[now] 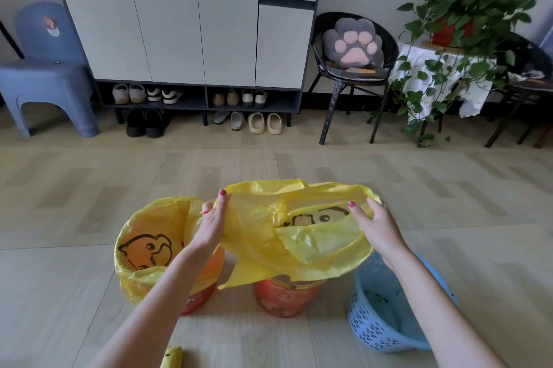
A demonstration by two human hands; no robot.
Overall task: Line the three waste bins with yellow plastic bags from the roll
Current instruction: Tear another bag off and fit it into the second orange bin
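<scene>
Both hands hold one thin yellow plastic bag (299,236) stretched open between them, well apart: the left hand (213,222) grips the bag's left edge with fingers curled over the film, and the right hand (377,225) pinches its right rim. The bag hangs spread above the middle bin, a black cartoon print showing through its far wall.

Behind stands a tall grey-white cabinet with dark frame (191,17), its open bottom shelves holding pairs of shoes, more pairs on the floor beneath. A blue plastic stool chair (45,74) stands at the left, a black round chair with a grey paw-shaped cushion (354,47) at the right, and beside that a trailing green potted plant (460,23).

Three bins stand in a row on the pale wood-pattern floor (89,203). The left orange-red round bin (199,299) is already lined with a yellow printed bag (149,248) folded over its rim. The middle orange-red round bin (284,299) sits under the held bag, its inside hidden. The right blue perforated plastic basket bin (386,316) carries no liner.

One yellow roll of bags (172,357) lies on the floor at the bottom edge.
</scene>
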